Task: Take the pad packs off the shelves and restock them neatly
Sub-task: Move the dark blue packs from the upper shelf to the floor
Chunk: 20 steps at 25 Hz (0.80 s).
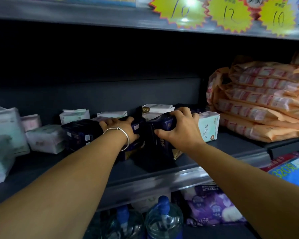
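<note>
A: Head view, the only one we have. Where are the packs?

B: On the middle shelf (205, 147), at its centre. Two dark navy pad packs stand side by side near the front edge. The left hand (121, 129), with a silver bracelet (122, 133) at the wrist, lies over the left dark pack (79, 133), fingers curled over its top and thumb down its front face. The right hand (179, 128) grips the right dark pack (160, 135) the same way, fingers wrapped over the top edge and thumb pressing the front.

A: So neither grip is spread?

B: No, both are curled round their packs. The packs still rest on the shelf, I think, though the undersides are too dark to be sure.

A: How will they handle?

B: Light and soft, I judge: film wrapping over padding, so it gives under the fingers and may be a little slick. Nothing fragile. Best held across the top and front, as now, or by both side faces, not by the crimped ends, which would crumple.

A: Anything close by to mind?

B: Pale packs (43, 140) sit loosely on the left, a white-green pack (208, 125) touches the right hand's side, and stacked orange packs (259, 100) lie further right. Lifting carelessly could knock over the white-green one.
</note>
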Motion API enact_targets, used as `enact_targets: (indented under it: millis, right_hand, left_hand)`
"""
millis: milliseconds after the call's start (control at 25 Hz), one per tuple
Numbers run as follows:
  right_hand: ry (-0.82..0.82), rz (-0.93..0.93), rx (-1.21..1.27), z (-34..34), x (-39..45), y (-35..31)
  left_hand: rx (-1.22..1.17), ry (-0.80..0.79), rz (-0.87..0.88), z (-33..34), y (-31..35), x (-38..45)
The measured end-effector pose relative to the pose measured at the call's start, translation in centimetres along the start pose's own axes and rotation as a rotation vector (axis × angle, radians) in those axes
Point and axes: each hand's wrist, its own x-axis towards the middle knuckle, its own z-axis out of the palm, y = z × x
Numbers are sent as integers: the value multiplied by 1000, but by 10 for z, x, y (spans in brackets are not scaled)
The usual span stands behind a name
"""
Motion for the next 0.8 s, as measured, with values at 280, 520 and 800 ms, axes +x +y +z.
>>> enact_targets:
  millis: [280,520,800]
  right_hand:
    - [35,4,63,6,-1,6]
    - [16,-17,116,-3,-12,11]
    - [64,-22,237,-33,-24,15]
  left_hand:
    - [-15,-60,4,-19,8,-8]
    - [-231,-130,6,-21,13,-13]
    - [-508,41,46,-30,26,-27]
